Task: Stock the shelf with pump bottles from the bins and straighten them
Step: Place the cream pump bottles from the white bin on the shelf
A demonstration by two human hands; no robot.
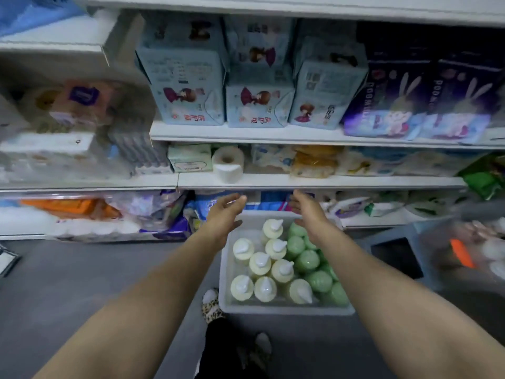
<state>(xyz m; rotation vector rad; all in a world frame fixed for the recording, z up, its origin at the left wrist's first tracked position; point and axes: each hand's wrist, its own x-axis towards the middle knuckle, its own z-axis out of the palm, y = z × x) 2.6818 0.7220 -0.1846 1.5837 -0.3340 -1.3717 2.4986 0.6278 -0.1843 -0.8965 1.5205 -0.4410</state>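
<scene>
Standing upright in a white bin (226, 283) on the grey floor (82, 283), cream bottles (259, 263) fill its left half and green bottles (307, 261) its right, all smooth plastic with white pump tops. Above the bin's far rim, left hand (224, 212) and right hand (306, 209) spread released, grasping nothing, palms facing, just below a shelf (314, 183) edge; bare floor lies left

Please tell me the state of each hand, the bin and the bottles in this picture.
left hand: open, empty, above the bin's far edge
right hand: open, empty, over the green bottles
white bin: on the floor, uncovered, nearly full
cream bottles: upright, left side of the bin
green bottles: upright, right side
</scene>
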